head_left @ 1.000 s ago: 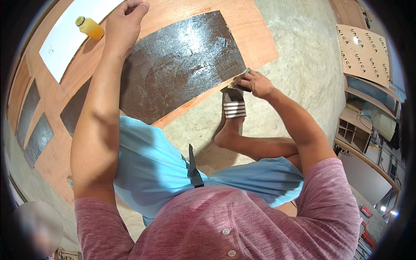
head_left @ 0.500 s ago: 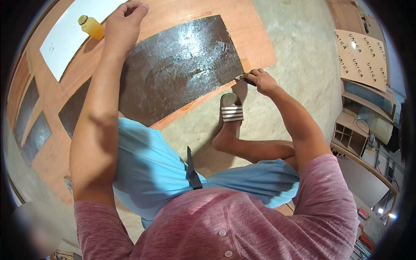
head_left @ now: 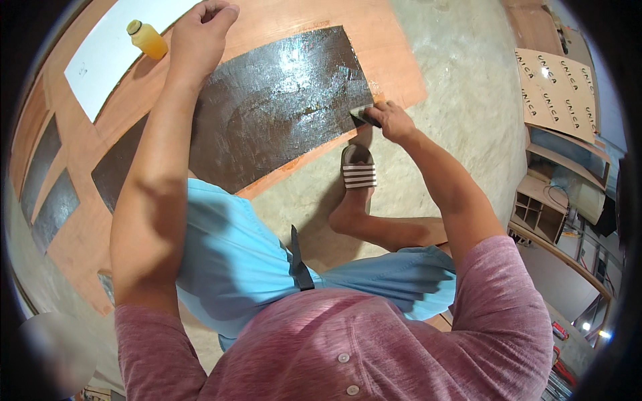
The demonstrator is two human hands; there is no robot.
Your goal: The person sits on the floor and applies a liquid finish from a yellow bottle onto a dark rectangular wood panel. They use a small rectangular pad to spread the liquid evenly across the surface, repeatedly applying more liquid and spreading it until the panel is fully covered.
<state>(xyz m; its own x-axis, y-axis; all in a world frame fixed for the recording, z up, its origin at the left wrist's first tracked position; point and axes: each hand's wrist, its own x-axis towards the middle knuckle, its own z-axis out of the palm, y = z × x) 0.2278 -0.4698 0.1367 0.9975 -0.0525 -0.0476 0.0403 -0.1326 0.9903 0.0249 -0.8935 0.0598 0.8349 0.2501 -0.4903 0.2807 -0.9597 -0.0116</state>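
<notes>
My right hand [head_left: 394, 121] grips a putty knife [head_left: 362, 113]. Its blade lies against the near right corner of a dark brown rectangle [head_left: 267, 100], wet and glossy, on a pale orange-brown wooden sheet [head_left: 388, 50]. At the far left of that rectangle, my left hand [head_left: 200, 43] is closed with thumb and fingers curled together. Whatever they hold, if anything, is hidden. Beside it stands a yellow squeeze bottle [head_left: 148, 41] with a dark-rimmed top, partly filled with amber liquid.
A white sheet [head_left: 110, 57] lies behind the bottle. Further dark patches [head_left: 57, 207] are on the wood at left. My sandalled foot [head_left: 359, 167] rests on the concrete floor [head_left: 461, 87] close to the wood's edge. A printed board [head_left: 555, 90] and a compartmented wooden box [head_left: 535, 207] stand at right.
My right hand has slid the putty knife left and slightly up, further onto the dark surface. My left hand has shifted a little right and stays closed.
</notes>
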